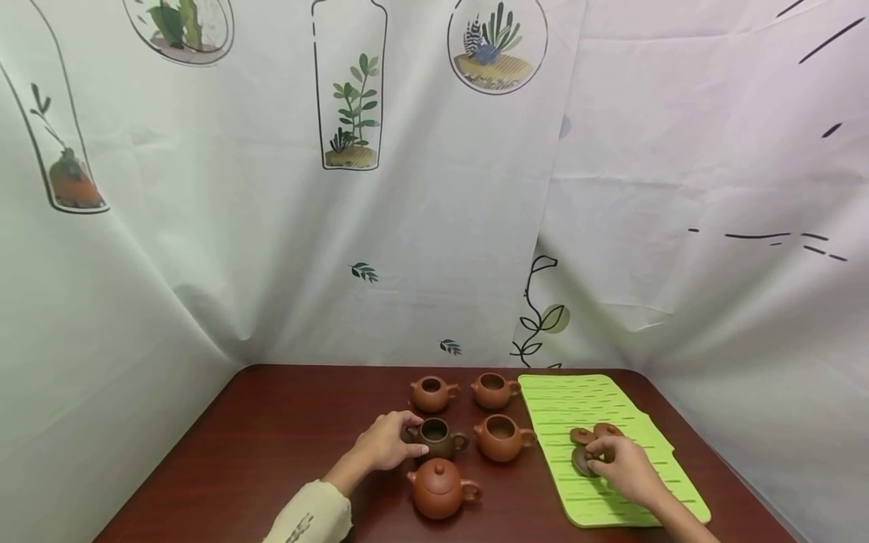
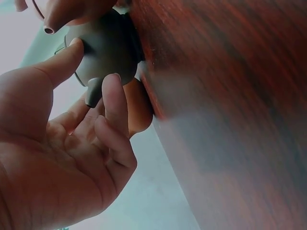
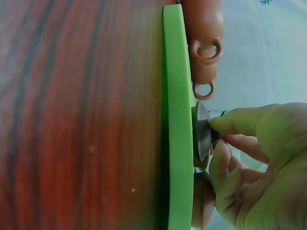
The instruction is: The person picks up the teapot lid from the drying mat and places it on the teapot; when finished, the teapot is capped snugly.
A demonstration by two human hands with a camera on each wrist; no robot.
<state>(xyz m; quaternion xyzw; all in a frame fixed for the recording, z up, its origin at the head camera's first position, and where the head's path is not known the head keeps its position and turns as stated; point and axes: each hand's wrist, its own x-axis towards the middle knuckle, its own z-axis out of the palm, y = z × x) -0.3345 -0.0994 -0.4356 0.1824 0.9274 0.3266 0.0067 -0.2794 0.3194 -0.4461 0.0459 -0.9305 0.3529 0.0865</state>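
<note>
My left hand (image 1: 387,441) holds a dark brown lidless teapot (image 1: 440,446) at its spout side, thumb on the near wall and fingers on the far side. In the left wrist view, the dark teapot (image 2: 112,50) stands on the table with its spout between thumb and fingers. On the green mat, my right hand (image 1: 627,469) pinches the knob of a dark teapot lid (image 1: 581,462). The right wrist view shows this dark lid (image 3: 203,132) at the mat's surface; whether it is lifted I cannot tell. Two reddish-brown lids (image 1: 581,436) lie just behind it.
A lidded reddish-brown teapot (image 1: 437,490) stands right in front of the dark one. Lidless reddish-brown teapots (image 1: 502,440) stand behind and to the right. The green ridged mat (image 1: 563,400) lies at the table's right side. White printed cloth (image 1: 434,226) hangs around the table.
</note>
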